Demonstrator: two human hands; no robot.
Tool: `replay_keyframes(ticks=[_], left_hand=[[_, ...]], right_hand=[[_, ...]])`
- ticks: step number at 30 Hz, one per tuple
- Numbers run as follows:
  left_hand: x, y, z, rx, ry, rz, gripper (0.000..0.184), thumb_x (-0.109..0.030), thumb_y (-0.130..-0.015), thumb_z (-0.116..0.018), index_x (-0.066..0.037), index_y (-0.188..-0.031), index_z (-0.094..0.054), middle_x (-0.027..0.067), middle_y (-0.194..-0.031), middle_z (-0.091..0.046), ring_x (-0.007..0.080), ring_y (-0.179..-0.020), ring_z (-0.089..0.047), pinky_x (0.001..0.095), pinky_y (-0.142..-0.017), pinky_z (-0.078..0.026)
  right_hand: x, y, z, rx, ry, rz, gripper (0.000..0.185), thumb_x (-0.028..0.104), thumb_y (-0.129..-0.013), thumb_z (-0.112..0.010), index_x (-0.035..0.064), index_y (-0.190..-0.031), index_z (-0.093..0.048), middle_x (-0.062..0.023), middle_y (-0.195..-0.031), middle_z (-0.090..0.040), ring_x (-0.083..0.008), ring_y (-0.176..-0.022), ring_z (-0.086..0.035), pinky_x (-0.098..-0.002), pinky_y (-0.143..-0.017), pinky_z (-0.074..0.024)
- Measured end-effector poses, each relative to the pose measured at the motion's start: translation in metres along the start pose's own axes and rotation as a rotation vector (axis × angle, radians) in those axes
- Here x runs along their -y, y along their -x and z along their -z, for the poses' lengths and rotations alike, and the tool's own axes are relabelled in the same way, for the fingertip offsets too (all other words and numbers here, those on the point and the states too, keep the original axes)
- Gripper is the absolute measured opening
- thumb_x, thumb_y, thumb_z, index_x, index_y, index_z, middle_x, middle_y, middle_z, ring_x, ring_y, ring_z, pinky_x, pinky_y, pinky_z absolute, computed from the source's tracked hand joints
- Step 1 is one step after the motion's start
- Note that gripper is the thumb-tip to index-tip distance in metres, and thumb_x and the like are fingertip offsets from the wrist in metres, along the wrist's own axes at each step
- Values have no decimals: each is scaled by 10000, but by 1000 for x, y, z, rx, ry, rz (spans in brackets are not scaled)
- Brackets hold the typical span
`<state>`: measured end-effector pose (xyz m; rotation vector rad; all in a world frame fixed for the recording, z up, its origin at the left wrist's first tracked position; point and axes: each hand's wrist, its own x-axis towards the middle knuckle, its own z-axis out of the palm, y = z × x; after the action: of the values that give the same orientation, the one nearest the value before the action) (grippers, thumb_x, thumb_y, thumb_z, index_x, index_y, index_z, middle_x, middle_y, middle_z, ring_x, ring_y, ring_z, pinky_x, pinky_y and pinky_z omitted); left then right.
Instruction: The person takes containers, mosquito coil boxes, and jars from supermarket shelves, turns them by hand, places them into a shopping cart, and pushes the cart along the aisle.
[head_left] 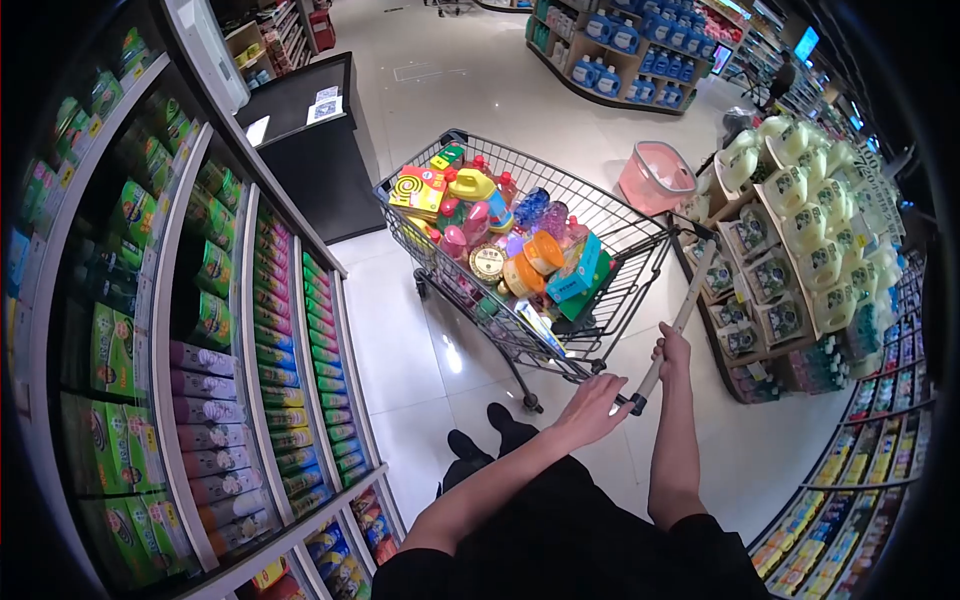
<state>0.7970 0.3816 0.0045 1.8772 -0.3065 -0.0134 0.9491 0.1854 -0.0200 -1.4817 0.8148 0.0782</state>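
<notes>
A metal shopping cart point(610, 190) stands in front of me, loaded with bottles, boxes and tubs. Among its goods are a yellow bottle point(472, 185), a yellow and red box point(417, 190), orange tubs point(543, 252) and a teal box point(575, 268). My right hand point(671, 352) is wrapped round the cart's handle bar point(690, 297), near its middle. At the handle's near end is my left hand point(592, 408), its fingers stretched toward the bar; whether they touch it is hard to tell.
Shelves point(262, 350) of green packs and spray cans run along the left. A black counter point(310, 170) stands beyond them. At the right are a pink basket point(657, 178) and a display of pale bottles point(800, 230). Farther back, a shelf holds blue bottles point(625, 38).
</notes>
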Motion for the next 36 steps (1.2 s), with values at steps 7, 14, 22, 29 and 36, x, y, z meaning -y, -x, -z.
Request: replay_keyframes(ticks=[7,14,22,29,36], left_hand=[[16,-20,22,146,-372,-36,464,-380,-859,-628,14,-1099,-576,150,-1028,-527,296,-1103,-475,481,-1108,-238],[38,-45,45,51,-450,-120,487,-460,-867,-586,7,-1002,-574,157,-1025,-521,326,-1088,-473,489,-1099,-251],[40,-75,48,206,-463,-46,476,-454,-828,-623,-3,-974,-577,147,-971,-527,329,-1008,-495,463,-1014,-323],[65,-111,43,51,-301,15,464,-384,-783,-698,14,-981,-563,159,-976,-511,338,-1030,-495,438,-980,-366],[100,-20,163,-384,-178,489,344,-250,-919,-571,-26,-1177,-527,160,-1171,-532,330,-1096,-516,401,-959,-416]], right_hand=[[4,6,-52,-5,-87,-68,204,167,-848,-663,72,-863,-483,-3,-554,-428,-133,-408,-414,-305,-387,-366],[10,-2,-86,13,-181,-94,176,148,-857,-653,73,-850,-494,-3,-578,-440,-125,-434,-432,-295,-405,-380],[31,-17,-94,31,-85,-138,198,164,-863,-654,105,-834,-466,10,-573,-440,-113,-434,-414,-281,-398,-359],[8,-124,-91,108,-30,-106,355,327,-870,-661,170,-682,-404,55,-608,-297,-82,-497,-294,-252,-463,-273],[-9,-157,-66,69,93,-128,414,276,-896,-610,4,-1204,-560,-201,-1112,-633,-360,-1041,-585,-407,-894,-455]])
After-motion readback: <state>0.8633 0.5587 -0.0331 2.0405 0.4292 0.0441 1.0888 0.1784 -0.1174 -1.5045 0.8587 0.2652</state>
